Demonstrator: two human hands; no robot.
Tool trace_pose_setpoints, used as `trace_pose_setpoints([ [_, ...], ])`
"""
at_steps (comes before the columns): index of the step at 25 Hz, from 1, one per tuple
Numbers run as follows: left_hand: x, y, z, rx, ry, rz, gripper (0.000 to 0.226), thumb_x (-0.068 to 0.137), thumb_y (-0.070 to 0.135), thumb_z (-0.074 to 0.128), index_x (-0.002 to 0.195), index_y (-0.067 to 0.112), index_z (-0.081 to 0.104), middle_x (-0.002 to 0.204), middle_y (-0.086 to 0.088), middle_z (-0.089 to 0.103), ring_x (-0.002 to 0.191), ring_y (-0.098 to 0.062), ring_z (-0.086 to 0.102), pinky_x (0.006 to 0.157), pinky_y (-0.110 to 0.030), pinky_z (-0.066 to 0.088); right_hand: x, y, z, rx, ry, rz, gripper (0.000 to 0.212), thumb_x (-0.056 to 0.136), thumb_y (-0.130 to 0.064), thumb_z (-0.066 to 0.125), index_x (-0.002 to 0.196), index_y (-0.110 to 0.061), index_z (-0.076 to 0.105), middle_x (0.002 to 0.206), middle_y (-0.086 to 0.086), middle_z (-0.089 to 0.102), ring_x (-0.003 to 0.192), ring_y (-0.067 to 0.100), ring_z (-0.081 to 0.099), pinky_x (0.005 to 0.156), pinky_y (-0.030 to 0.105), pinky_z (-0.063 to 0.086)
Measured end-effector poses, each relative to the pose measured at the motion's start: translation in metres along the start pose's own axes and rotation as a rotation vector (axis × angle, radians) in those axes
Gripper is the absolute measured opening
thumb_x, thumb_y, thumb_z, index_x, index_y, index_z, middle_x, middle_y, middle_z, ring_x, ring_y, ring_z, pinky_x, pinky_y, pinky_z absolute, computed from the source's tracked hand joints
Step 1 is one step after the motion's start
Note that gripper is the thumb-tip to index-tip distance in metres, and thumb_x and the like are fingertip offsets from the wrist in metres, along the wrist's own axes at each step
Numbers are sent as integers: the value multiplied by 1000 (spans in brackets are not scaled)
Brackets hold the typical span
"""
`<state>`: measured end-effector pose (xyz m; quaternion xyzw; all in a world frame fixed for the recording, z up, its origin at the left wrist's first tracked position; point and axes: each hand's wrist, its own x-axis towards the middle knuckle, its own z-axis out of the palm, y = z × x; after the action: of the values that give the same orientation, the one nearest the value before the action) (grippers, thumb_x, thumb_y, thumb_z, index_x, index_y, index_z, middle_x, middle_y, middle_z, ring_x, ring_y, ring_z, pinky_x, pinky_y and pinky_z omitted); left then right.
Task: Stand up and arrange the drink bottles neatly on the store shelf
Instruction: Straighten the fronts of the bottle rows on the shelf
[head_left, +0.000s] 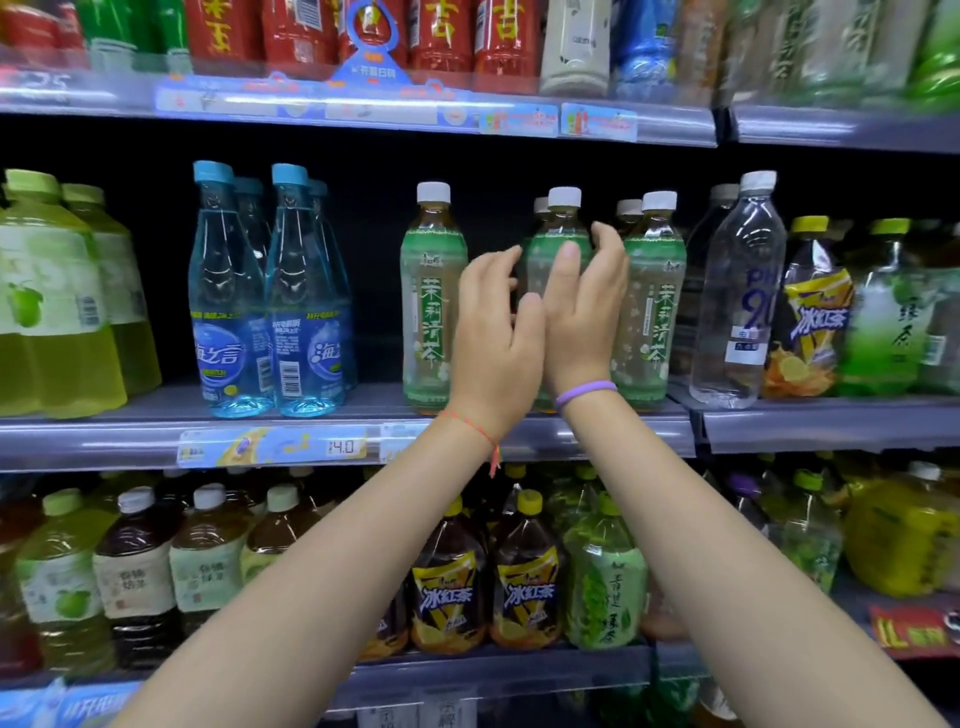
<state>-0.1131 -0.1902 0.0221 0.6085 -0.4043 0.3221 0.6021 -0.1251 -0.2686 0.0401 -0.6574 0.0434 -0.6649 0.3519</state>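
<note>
Both hands, left hand (496, 332) and right hand (582, 306), are hovering open around the middle green tea bottle (558, 244), not gripping. Full, smooth plastic is probably slippery; holding the labelled body seems safest.

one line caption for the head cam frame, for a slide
Both hands, left hand and right hand, reach around the middle green tea bottle on the middle shelf.

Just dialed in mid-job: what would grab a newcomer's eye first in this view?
Both hands, dead centre on the middle shelf: the left hand and right hand are raised with relaxed fingers around a green-labelled tea bottle, seemingly not gripping it. Left of them stand two bright blue bottles; along the top shelf runs a row of red bottles.
</note>
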Motion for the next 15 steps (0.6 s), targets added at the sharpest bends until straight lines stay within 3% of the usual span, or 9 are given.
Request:
trace_pose_setpoints([
  [2, 6, 0, 20, -107, -135, -407, 56, 97, 35, 41, 149, 14, 36, 154, -4, 32, 140, -17, 34, 112, -28, 27, 2, 13, -10, 62, -180, 245, 63, 102, -45, 29, 149, -3, 33, 151, 14, 40, 139, 25, 36, 115, 33, 26],
  [4, 17, -7, 31, -203, -186, -653, 70, 89, 57, 38, 149, 20, 37, 157, -1, 32, 144, -20, 29, 116, -38, 24, 4, 22, -17, 129, -327, 464, 72, 99, -60, 26, 155, -14, 23, 158, 7, 32, 144, 24, 31, 118, 41, 24],
  [7, 18, -10, 39, -273, -205, -727, 61, 97, 61, 29, 150, 31, 33, 156, 6, 32, 141, -15, 32, 113, -36, 26, 10, 35, -25, 168, -501, 644, 86, 92, -73, 35, 159, -23, 12, 162, 1, 25, 146, 24, 28, 114, 42, 26],
  [10, 17, -8, 47, -324, -187, -757, 61, 96, 63, 26, 147, 32, 39, 149, 8, 41, 125, -8, 41, 100, -30, 30, 13, 45, -23, 199, -584, 658, 101, 80, -76, 54, 157, -22, 17, 151, -4, 40, 139, 20, 40, 110, 40, 34],
  [13, 16, -3, 51, -339, -119, -750, 58, 97, 62, 25, 143, 31, 43, 129, 12, 47, 116, -4, 41, 96, -28, 30, 16, 47, -21, 262, -607, 682, 91, 83, -67, 61, 153, -21, 25, 125, -12, 46, 119, 9, 47, 96, 29, 36],
  [15, 14, 0, 52, -357, -103, -739, 57, 99, 60, 24, 144, 30, 42, 122, 15, 43, 114, -1, 39, 96, -27, 29, 15, 48, -19, 283, -608, 685, 94, 81, -69, 63, 152, -20, 26, 128, -8, 50, 122, 13, 50, 97, 31, 38],
])
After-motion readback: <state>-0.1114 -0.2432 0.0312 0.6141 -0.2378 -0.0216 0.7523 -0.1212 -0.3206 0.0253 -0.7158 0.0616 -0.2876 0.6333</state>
